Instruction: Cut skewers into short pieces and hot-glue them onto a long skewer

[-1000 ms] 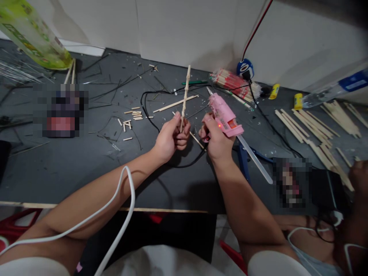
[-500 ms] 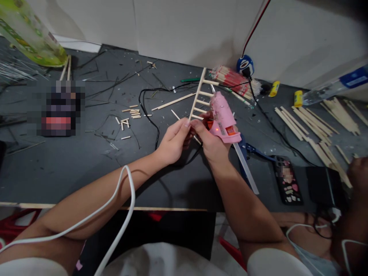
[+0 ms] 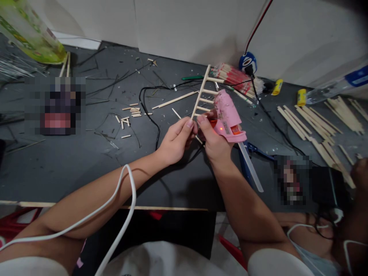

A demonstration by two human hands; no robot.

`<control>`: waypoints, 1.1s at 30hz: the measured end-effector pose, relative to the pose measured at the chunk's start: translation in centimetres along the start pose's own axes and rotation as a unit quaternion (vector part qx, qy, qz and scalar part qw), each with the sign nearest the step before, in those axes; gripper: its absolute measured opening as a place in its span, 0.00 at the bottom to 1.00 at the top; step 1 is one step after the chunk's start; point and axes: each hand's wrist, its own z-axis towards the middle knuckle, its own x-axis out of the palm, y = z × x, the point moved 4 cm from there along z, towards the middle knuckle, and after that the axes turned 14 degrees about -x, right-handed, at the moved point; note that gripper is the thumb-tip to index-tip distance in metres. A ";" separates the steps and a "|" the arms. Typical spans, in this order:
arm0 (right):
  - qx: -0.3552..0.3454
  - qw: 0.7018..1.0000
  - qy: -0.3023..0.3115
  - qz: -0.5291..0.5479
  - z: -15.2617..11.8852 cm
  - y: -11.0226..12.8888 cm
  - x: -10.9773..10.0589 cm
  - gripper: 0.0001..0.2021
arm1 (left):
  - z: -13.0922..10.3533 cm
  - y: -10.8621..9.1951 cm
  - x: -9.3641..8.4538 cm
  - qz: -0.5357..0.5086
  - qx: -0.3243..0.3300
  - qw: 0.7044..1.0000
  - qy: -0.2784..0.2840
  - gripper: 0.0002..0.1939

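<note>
My left hand point(image 3: 178, 140) pinches the lower end of a comb-like wooden stick frame point(image 3: 200, 91), one long stick with several short rungs along its right side. My right hand point(image 3: 217, 147) is closed round a pink hot glue gun point(image 3: 228, 109) whose small orange light is lit. Its thumb rests by the frame's lowest rungs, close to my left fingertips. Out of the gun's back end sticks a translucent glue stick point(image 3: 251, 168). The gun's nozzle is partly hidden behind the rungs, so contact with them cannot be made out.
Short cut sticks point(image 3: 135, 111) lie left of my hands, longer sticks point(image 3: 319, 122) on the right. A black cord point(image 3: 140, 96) loops across the dark table point(image 3: 94, 172). Behind are a red-wrapped stick bundle point(image 3: 237, 78) and a plastic bottle point(image 3: 327, 90). Another person's hand point(image 3: 360, 172) is at far right.
The glue gun and my right hand have shifted slightly right, and the right thumb has edged away from my left thumb. The frame leans slightly further right. The view has moved a little.
</note>
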 end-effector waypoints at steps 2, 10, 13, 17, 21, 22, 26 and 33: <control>-0.005 1.000 -0.002 -0.009 0.1 0.0 0.0 0.15 | 0.0 0.0 0.0 0.000 -0.005 1.000 -0.002 0.22; -0.007 1.000 -0.015 -0.019 0.1 0.3 0.2 0.11 | -0.4 -0.3 0.1 0.002 -0.036 0.999 -0.037 0.23; -0.008 1.000 -0.014 -0.020 0.2 0.3 0.3 0.11 | -0.5 -0.4 0.1 0.004 -0.034 0.998 -0.043 0.24; -0.019 1.000 -0.018 -0.014 0.1 0.2 0.3 0.10 | -0.4 -0.3 0.1 0.004 -0.035 0.999 -0.041 0.24; -0.013 1.000 -0.025 -0.008 0.0 0.0 0.3 0.11 | -0.5 -0.3 0.1 0.003 -0.041 0.998 -0.040 0.25; -0.013 1.000 -0.026 -0.005 0.0 0.0 0.3 0.11 | -0.5 -0.3 0.1 0.003 -0.041 0.998 -0.040 0.24; -0.005 0.999 -0.031 0.003 0.0 0.1 0.5 0.11 | -0.5 -0.2 0.2 -0.005 -0.043 0.998 -0.036 0.24; 0.028 0.999 -0.035 0.004 -0.1 -0.1 0.7 0.13 | -0.4 -0.2 0.4 -0.017 -0.049 0.998 -0.039 0.24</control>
